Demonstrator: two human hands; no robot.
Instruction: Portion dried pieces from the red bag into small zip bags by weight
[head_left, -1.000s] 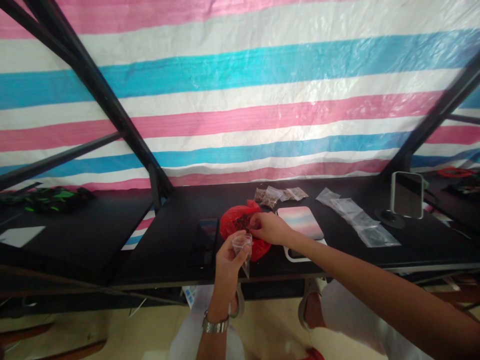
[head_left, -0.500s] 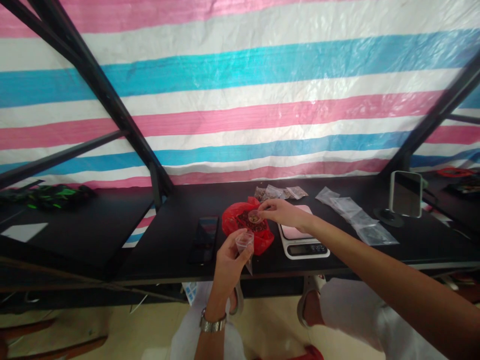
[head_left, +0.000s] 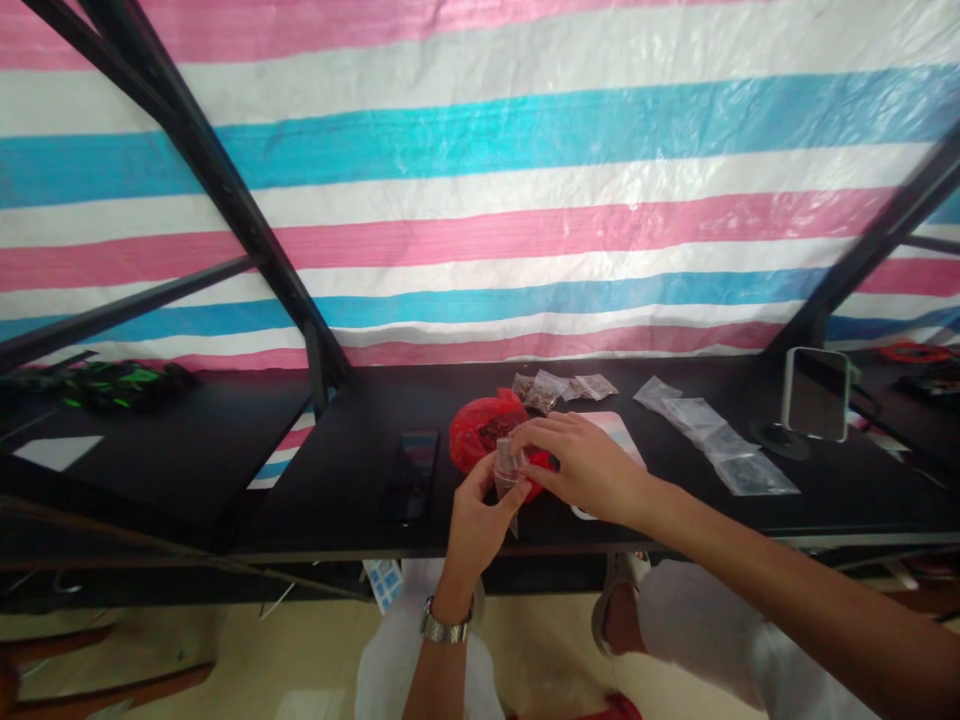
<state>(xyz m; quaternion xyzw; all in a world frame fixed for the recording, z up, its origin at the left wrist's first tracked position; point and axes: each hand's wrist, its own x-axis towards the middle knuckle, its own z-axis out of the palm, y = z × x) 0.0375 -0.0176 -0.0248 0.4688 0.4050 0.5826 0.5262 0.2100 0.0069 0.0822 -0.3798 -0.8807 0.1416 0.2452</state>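
Note:
My left hand (head_left: 478, 512) is closed on a small clear plastic bag (head_left: 507, 486), held upright with its mouth open in front of the red plastic bag (head_left: 472, 425). My right hand (head_left: 577, 462) grips a small clear plastic cup (head_left: 508, 452), tipped upside down at the mouth of the clear bag. Whether anything is falling from the cup is too small to tell. Small dark brown pieces (head_left: 492, 431) lie in the red bag. Behind my right hand, a white kitchen scale (head_left: 628, 440) is mostly hidden.
Several filled small bags (head_left: 551, 388) lie at the back of the black table (head_left: 337, 470). Flat clear bags (head_left: 720, 440) spread out at the right, beside a mirror-like panel on a stand (head_left: 816, 393). A dark phone (head_left: 410, 475) lies left of the red bag.
My right hand has lifted the cup out of the red bag, brought it nearer and turned it over at the clear bag's mouth. My left hand has shifted slightly right and up.

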